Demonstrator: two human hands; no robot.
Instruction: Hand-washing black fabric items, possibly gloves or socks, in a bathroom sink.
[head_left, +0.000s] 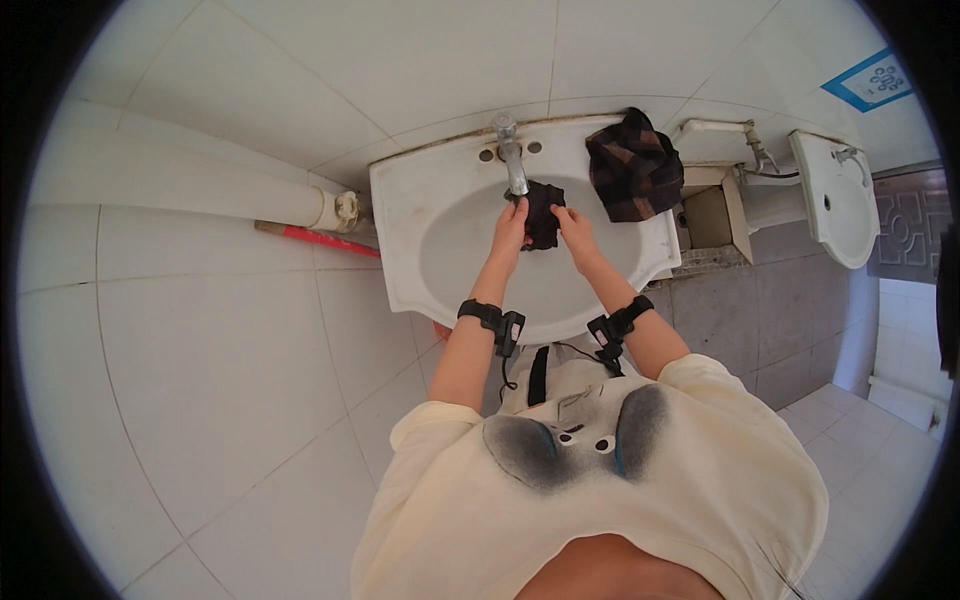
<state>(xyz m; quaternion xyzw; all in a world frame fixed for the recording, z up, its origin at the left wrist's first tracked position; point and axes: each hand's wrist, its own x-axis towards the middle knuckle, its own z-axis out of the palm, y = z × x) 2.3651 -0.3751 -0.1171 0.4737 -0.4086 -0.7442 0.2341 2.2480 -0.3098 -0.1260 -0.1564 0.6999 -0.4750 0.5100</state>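
Both hands hold a dark cloth over the basin of a white ceramic sink, just below the spout of a chrome tap. My left hand pinches the cloth's left side, close to the spout. On its right edge, my right hand grips it between thumb and fingers. Whether water is running cannot be made out. Another dark cloth with a brown plaid pattern lies in a heap on the sink's right rim, hanging partly over the basin.
A thick white pipe runs along the left wall, with a red pole beneath it. Right of the sink are a tiled floor basin with a wall tap and a second white sink. A blue-edged sign is on the wall.
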